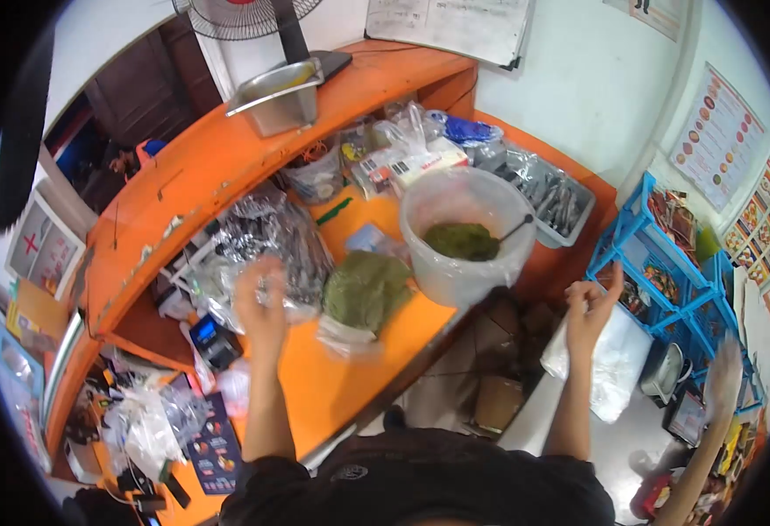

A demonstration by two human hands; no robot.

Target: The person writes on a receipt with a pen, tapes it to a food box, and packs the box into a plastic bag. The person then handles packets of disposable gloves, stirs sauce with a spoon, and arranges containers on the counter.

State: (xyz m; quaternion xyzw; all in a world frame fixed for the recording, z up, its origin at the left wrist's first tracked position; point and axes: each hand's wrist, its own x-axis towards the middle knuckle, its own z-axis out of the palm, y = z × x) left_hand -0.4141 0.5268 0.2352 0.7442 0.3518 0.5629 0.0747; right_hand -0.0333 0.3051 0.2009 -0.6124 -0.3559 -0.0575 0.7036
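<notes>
My left hand (pixel 262 302), slightly blurred, is raised over the orange counter with its fingers apart and nothing visible in it. It is closest to a heap of clear plastic packets (pixel 275 232). To its right, a clear plastic bag of green paste (pixel 366 291) lies on the counter, its lower end blurred. My right hand (pixel 590 309) is held up right of the counter, index finger raised, the others loosely bent, with nothing seen in it. Between my hands stands a translucent white bucket (pixel 446 279) holding more green paste (pixel 462 241) and a dark-handled utensil (pixel 515 230).
Another person's hand (pixel 723 379) reaches in at the right, near blue plastic racks (pixel 644 250). A grey tray of packets (pixel 556 197) sits behind the bucket. A steel container (pixel 281 103) rests on the raised orange ledge. Cardboard boxes (pixel 497 401) are under the counter.
</notes>
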